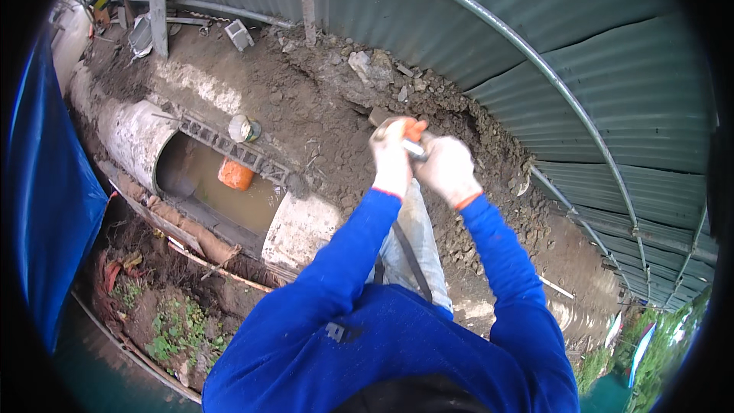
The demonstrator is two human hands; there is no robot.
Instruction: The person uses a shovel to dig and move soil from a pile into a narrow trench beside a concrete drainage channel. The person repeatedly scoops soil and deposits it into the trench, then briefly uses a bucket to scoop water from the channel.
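Both my hands wear white gloves with orange cuffs and are raised close together in front of me. My left hand (391, 157) has its fingers closed around a small blurred thing with a silvery face (415, 150); an orange patch shows just above it. From the other side my right hand (449, 169) meets the same thing, its fingers curled in. Motion blur and the gloves hide what kind of thing it is. Below the hands is my leg in pale, muddy trousers (413, 237), with a dark strap hanging across it.
To the left, a concrete pipe (141, 134) has an open section holding muddy water (248, 210) and an orange float-like object (235, 174). A bucket (243, 128) stands by its brick edge (222, 144). Rubble (371, 67) lies along the corrugated metal fence (466, 30). A blue tarp (53, 183) hangs far left.
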